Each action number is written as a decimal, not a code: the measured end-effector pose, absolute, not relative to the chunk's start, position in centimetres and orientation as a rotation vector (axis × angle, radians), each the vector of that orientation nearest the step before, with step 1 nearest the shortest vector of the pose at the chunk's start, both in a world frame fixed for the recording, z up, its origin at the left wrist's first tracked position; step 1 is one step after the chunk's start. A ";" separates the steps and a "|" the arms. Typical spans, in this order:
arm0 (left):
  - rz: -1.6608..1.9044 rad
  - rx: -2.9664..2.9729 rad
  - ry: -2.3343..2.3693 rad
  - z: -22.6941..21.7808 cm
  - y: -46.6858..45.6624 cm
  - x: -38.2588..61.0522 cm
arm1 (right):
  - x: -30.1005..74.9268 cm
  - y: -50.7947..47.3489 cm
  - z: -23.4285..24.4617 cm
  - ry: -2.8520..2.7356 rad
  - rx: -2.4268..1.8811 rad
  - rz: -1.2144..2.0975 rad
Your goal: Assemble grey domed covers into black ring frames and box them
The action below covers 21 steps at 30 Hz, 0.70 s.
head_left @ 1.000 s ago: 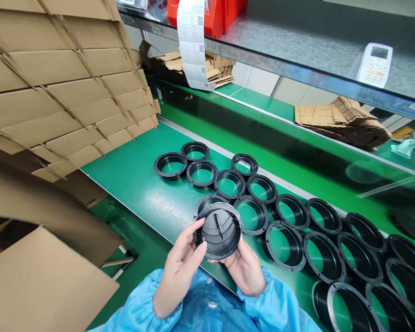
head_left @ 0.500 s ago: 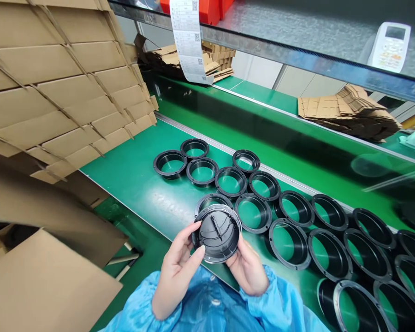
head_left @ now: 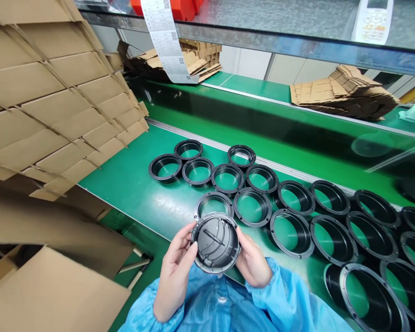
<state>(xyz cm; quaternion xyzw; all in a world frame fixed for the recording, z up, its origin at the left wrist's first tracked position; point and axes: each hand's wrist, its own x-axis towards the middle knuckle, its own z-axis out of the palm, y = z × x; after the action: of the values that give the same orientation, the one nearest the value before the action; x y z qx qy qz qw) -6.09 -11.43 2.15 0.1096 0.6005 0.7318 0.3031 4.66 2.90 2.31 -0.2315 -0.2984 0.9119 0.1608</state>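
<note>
In head view, at the near edge of the green desk (head_left: 134, 196), one round black part (head_left: 216, 242) is held up between both hands. Its left rim is pinched by the left hand (head_left: 174, 274), thumb on top; its right side is gripped by the half-curled right hand (head_left: 254, 263). Beyond and rightward, open black rings (head_left: 341, 234) are laid out.

The part (head_left: 216, 240) is between the left hand (head_left: 174, 272) and the right hand (head_left: 254, 263), nearer to the person than the rings (head_left: 301, 230). These stand on the tabletop (head_left: 134, 198), and their rows continue to the right. At the left there are cardboard dividers (head_left: 65, 97), with a box (head_left: 55, 290) lower and nearer. Behind, above the tabletop, runs a shelf (head_left: 280, 20); a paper strip (head_left: 166, 41) hangs from it at left, and a remote control (head_left: 373, 25) is on it at right.
</note>
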 end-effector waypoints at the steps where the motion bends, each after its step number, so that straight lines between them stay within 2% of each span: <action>1: 1.928 0.283 1.589 2.2 -11.5 -6.1 | 4.7 3.0 2.3 -0.846 -0.668 2.596; 21: 1.884 0.274 1.601 1.9 -11.8 -5.9 | 4.8 3.2 1.8 -0.867 -0.768 2.535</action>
<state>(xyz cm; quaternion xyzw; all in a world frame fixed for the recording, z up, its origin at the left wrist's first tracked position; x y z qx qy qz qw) -5.93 -11.80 1.91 0.1043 0.6095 0.7172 0.3213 4.84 3.20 1.78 -0.2713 -0.3064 0.8952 0.1764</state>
